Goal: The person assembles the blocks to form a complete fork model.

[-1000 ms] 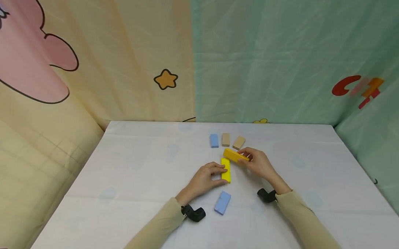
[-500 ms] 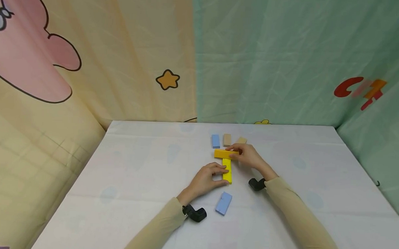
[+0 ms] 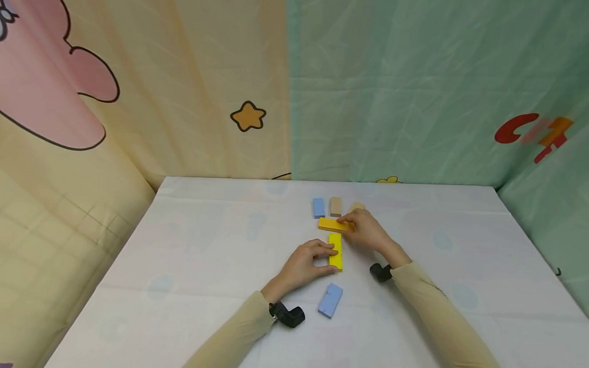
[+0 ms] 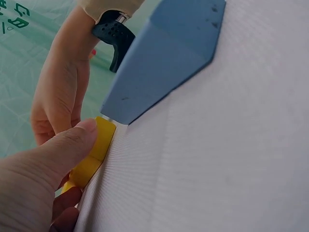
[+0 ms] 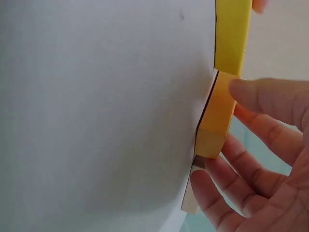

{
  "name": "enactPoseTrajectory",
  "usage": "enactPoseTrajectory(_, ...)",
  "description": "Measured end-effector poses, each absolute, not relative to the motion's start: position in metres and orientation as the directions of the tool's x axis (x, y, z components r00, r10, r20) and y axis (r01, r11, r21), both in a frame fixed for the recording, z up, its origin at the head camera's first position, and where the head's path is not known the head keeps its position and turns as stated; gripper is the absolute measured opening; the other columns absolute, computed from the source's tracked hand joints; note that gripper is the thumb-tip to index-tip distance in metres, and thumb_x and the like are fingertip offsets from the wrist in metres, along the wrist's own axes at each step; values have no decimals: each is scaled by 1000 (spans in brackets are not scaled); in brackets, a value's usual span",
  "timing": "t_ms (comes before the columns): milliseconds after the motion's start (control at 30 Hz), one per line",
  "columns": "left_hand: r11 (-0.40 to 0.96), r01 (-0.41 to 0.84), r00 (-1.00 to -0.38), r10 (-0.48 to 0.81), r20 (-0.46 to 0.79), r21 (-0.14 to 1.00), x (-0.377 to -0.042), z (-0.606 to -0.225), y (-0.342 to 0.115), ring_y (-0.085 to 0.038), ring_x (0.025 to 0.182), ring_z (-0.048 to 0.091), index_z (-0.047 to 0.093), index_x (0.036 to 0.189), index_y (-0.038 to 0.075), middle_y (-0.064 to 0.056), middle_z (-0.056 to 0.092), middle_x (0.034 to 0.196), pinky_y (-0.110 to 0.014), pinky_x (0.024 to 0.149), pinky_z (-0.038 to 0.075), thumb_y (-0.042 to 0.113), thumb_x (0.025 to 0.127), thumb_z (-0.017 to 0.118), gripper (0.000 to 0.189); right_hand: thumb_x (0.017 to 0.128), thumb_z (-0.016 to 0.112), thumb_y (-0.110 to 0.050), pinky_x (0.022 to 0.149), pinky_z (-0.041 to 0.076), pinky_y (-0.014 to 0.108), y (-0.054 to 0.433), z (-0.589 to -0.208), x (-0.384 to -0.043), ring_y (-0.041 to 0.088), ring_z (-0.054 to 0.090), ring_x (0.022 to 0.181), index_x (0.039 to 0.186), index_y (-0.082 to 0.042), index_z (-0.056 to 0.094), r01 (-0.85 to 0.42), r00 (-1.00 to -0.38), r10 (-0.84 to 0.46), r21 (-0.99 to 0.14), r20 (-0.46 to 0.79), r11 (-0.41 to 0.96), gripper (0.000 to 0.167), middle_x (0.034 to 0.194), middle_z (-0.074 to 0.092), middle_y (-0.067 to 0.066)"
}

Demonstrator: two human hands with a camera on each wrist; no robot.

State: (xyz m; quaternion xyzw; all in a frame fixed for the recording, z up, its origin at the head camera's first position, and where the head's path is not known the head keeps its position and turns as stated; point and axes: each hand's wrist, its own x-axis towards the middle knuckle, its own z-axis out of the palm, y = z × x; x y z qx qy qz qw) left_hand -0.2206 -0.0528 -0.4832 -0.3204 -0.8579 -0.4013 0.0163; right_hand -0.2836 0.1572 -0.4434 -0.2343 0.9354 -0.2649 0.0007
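Within right hand [image 3: 369, 232], orange block [image 3: 330, 225]

The white, faintly spotted tabletop [image 3: 200, 245] carries a yellow block [image 3: 338, 260], an orange-yellow block [image 3: 330, 225] crosswise beyond it, a nearer light-blue block [image 3: 330, 300], and another light-blue block [image 3: 318, 208] beside two tan blocks [image 3: 335, 206] behind.

The counter [image 3: 209, 246] offers passage along both side edges; beyond the orange block [image 3: 329, 225], a blue block [image 3: 318, 208] and two tan blocks [image 3: 335, 206] obstruct.
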Motion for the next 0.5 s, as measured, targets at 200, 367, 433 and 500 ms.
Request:
enactPoseTrajectory(200,463,553,-800,529,285,692,-220,-482,-53,-8,104,55,69,116,13,6,62,113,-23,86,44,30,80,77,40,84,67,1,91,41,47,158,-441,-282,32,54,100,113,1,68,-485,-866,-482,-453,132,748,30,107,62,15)
enactPoseTrajectory(367,467,555,-799,531,283,689,-221,-482,-53,-8,105,54,69,116,12,6,62,114,-22,87,43,29,81,77,40,85,68,1,92,41,47,159,-439,-283,32,55,102,114,-1,68,-533,-837,-526,-444,152,720,30,108,64,14)
enactPoseTrajectory(433,468,554,-798,532,281,688,-220,-482,-52,-8,107,54,69,116,12,6,62,115,-23,90,42,29,81,77,40,84,68,2,92,41,47,159,-438,-284,32,56,103,114,-1,68,-534,-833,-534,-460,144,710,30,109,65,14)
enactPoseTrajectory(500,468,555,-798,533,281,688,-220,-481,-52,-8,109,53,69,116,12,5,62,115,-23,93,40,29,81,76,40,84,68,3,91,42,47,160,-438,-285,32,56,103,114,0,68,-526,-835,-535,-478,131,704,30,110,65,14)
